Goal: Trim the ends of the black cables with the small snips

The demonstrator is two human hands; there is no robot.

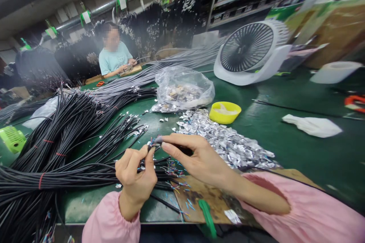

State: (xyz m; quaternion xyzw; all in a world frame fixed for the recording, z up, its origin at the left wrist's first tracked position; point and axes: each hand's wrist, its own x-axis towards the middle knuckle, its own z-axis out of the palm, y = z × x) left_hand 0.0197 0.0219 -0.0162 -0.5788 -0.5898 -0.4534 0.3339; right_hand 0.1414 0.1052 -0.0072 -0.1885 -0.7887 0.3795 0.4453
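My left hand (135, 171) is closed, with thumb and index finger pinching a black cable (149, 147) just below its stripped end. Fine coloured wires (154, 141) stick out of that end. My right hand (196, 153) meets them from the other side, thumb and fingertips closed on the wires; a greyish cover seems to sit on one fingertip. Below both hands, more black cables with bared coloured ends reach onto a worn brown board (196, 193). A pile of silver foil scraps (225, 140) lies just beyond my right hand.
Black cable bundles (74, 129) fill the left side. Past the foil stand a yellow dish (225, 118) and a clear plastic bag (185, 83). A white fan (248, 51) is at the back right. A green-handled tool (207, 216) lies near the front edge. A co-worker (115, 57) sits opposite.
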